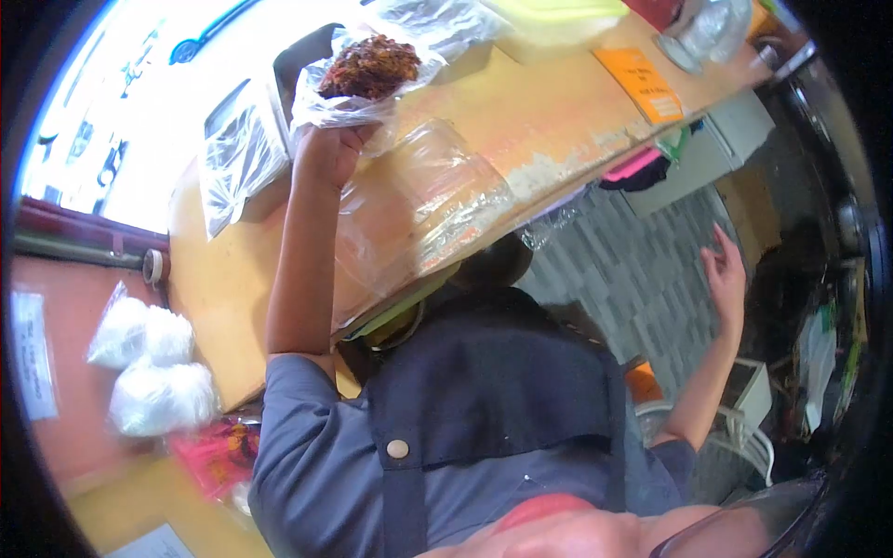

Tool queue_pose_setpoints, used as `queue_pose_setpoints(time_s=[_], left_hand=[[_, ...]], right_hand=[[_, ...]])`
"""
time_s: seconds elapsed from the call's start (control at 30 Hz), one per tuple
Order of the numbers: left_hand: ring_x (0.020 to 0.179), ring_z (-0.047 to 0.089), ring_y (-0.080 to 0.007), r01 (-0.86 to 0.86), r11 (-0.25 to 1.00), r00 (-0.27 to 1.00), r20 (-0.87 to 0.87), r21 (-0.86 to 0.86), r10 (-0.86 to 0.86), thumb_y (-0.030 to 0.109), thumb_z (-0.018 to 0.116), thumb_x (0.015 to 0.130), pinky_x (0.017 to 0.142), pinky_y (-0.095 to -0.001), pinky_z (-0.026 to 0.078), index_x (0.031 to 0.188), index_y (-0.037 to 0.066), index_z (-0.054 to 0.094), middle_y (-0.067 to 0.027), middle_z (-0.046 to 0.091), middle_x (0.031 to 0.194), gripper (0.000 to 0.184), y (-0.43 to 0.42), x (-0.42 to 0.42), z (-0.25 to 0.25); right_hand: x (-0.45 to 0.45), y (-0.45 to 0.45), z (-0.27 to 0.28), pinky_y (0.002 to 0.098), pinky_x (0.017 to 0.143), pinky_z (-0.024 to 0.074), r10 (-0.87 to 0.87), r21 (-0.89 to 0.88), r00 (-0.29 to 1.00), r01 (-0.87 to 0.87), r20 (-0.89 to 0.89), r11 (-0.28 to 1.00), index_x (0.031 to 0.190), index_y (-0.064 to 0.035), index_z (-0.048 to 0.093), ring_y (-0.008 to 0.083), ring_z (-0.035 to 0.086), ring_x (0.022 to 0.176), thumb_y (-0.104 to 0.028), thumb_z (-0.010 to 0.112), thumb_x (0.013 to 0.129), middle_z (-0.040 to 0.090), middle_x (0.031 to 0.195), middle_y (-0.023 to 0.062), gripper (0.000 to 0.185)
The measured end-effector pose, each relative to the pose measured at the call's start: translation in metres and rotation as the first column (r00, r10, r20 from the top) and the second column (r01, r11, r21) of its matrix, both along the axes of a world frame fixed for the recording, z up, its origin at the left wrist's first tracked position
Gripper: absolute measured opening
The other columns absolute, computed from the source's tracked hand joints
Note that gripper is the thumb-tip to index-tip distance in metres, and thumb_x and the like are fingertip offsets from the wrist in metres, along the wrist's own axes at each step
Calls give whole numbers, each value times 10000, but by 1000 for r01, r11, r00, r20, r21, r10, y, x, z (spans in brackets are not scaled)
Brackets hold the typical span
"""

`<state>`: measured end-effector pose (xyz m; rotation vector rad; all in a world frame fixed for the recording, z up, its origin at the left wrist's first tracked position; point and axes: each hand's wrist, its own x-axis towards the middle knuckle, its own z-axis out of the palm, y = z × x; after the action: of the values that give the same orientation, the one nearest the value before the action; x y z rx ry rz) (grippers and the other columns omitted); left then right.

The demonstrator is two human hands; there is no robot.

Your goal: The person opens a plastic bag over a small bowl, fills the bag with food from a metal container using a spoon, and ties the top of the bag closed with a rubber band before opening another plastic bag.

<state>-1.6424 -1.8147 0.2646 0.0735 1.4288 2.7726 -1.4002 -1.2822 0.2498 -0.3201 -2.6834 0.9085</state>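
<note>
My left hand (330,156) reaches out over the table and grips the near edge of a clear plastic bag (337,113). The bag lies open around a heap of dark reddish-brown, shredded-looking food (372,68); most of my fingers are hidden by the plastic. Held out to the side above the floor, my right hand (724,270) has its fingers apart and nothing in it. A flat, clear plastic sheet or bag (423,205) lies on the table close to my left forearm.
The worn wooden table (549,121) carries a plastic-covered box (244,149), an orange printed card (639,84) and a yellow tray-like item (558,19). Several stuffed white plastic bags (160,395) hang at left. A white stool-like frame (753,432) stands near my right arm.
</note>
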Motion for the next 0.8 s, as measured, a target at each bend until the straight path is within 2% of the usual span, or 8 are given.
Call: queue_pose_setpoints(time_s=[0.03,0.1,0.33,0.57,0.6,0.67,0.77,0.8], left_hand=[[981,598,-291,63,995,998,35,-76,-61,120,438,936,756,-441,568,1224,31,408,-154,531,1162,303,-11,-4,-7],[977,600,-292,-93,986,995,26,-141,98,113,434,937,756,-432,571,1238,15,387,-170,525,1163,320,9,27,23],[1009,587,-304,-209,977,978,2,-40,209,127,437,940,797,-435,562,1262,7,367,-176,520,1176,350,-9,69,36],[1055,562,-288,-320,947,938,-145,-23,314,185,478,921,839,-453,519,1276,21,396,-137,517,1216,399,-54,125,18],[1064,557,-281,-376,880,916,-259,-289,306,245,472,922,838,-430,518,1288,42,395,-127,518,1222,425,-49,133,25],[1058,560,-283,-345,938,929,-132,19,344,280,461,927,842,-430,517,1309,53,380,-140,501,1247,452,-50,146,29],[1083,550,-294,-447,894,895,-25,-31,446,284,438,939,865,-442,511,1321,67,363,-141,498,1252,446,-58,163,18],[1092,544,-298,-452,891,892,-32,-43,451,284,433,941,871,-444,508,1323,73,362,-141,494,1257,442,-62,168,12]], right_hand=[[-32,-17,13,275,746,483,88,-43,996,-87,10,995,1283,-96,485,149,582,852,-123,605,839,540,1166,95,460],[-87,-53,32,256,724,488,295,-44,952,-299,-76,953,1258,-79,505,140,591,833,-73,601,825,567,1131,86,444],[-204,-161,61,285,689,472,702,133,712,-692,-37,709,1200,-68,553,162,583,759,-166,628,823,583,1049,100,397],[-252,-238,81,303,696,487,863,-1,503,-864,47,504,1163,-64,577,185,601,777,-161,629,823,597,1017,115,357],[-258,-248,79,329,742,487,895,79,445,-891,-37,447,1151,-58,581,225,607,789,-168,617,824,598,1005,134,346],[-259,-269,81,376,800,489,915,144,397,-903,-78,404,1130,-53,588,280,609,835,-175,607,820,601,987,150,333],[-252,-301,87,394,796,488,921,259,389,-892,19,371,1114,-88,595,275,603,905,-226,586,831,585,932,147,315],[-251,-314,86,390,789,490,913,344,405,-851,-53,398,1104,-94,605,274,603,889,-233,595,830,587,933,140,307]])
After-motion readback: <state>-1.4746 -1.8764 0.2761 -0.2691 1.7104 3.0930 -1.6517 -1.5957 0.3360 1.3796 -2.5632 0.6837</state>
